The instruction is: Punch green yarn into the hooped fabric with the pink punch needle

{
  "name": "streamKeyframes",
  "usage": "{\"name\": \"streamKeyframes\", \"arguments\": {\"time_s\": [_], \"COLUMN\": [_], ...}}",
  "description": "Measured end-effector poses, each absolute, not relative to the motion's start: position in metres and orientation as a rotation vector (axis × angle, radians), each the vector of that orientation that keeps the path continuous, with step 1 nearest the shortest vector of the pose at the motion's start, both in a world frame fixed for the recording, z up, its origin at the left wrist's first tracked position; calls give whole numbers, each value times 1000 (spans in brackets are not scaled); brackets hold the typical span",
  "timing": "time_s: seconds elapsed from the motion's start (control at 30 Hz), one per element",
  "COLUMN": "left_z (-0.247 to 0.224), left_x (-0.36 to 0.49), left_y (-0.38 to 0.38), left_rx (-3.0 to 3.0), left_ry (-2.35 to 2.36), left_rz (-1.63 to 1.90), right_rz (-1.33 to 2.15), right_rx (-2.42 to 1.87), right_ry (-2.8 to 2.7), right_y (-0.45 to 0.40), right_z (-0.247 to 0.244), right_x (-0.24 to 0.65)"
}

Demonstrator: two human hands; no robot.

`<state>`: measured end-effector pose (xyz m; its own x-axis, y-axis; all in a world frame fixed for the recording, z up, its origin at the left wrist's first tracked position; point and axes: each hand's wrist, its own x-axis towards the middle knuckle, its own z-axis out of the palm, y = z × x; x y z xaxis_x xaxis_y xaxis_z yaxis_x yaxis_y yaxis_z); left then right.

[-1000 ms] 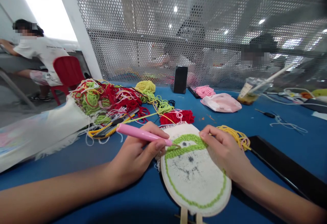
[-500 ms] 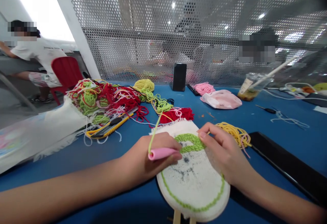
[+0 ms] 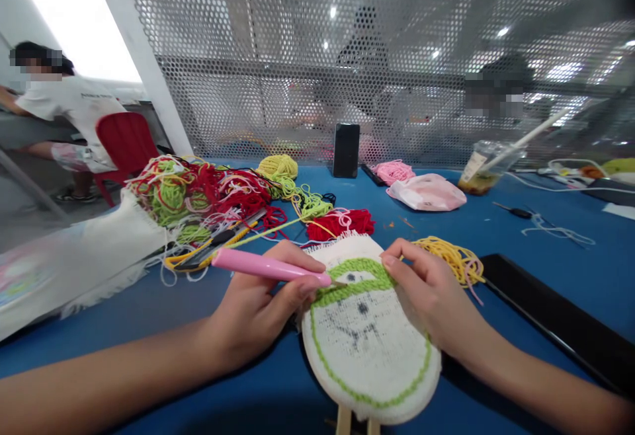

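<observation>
My left hand [image 3: 258, 296] is shut on a pink punch needle [image 3: 268, 267], its metal tip at the edge of a green yarn band [image 3: 354, 276]. Lime yarn [image 3: 262, 233] runs from the needle's back end toward the heaps on the table. The band and a thin green outline sit on white cloth stretched over a round wooden frame [image 3: 370, 362], which has a faint dark sketch. My right hand [image 3: 429, 293] grips the frame's upper right side, fingers on the cloth. Two wooden sticks [image 3: 357, 427] project below the frame.
Tangled red, green and white yarn [image 3: 198, 200] and a craft knife [image 3: 208, 253] lie left of my hands, with yellow yarn [image 3: 451, 260] right. A black strip [image 3: 555, 309] lies at right. Farther back stand a phone [image 3: 346, 151] and plastic cup [image 3: 483, 167]. A person [image 3: 69, 104] sits beyond the table.
The pink needle has swung from a short, end-on position over the cloth to lying back toward the left, its tip at the green band. My right hand has stayed on the frame.
</observation>
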<state>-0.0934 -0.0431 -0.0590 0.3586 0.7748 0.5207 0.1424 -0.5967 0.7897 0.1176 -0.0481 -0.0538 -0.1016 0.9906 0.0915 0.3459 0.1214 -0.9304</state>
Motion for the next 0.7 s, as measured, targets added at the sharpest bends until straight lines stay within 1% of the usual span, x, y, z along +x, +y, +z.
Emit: {"name": "streamKeyframes", "arguments": {"time_s": [0.47,0.7], "left_z": [-62,-60], "left_x": [-94,-94], "left_y": [-44,-45], "left_rx": [1943,2033], "left_ry": [771,833], "left_rz": [1297,1226], "right_rz": [918,912], "right_rx": [-1385,-1390], "right_ry": [-1594,-1601], "right_y": [-46,-47], "right_z": [-53,-54], "right_x": [118,119]}}
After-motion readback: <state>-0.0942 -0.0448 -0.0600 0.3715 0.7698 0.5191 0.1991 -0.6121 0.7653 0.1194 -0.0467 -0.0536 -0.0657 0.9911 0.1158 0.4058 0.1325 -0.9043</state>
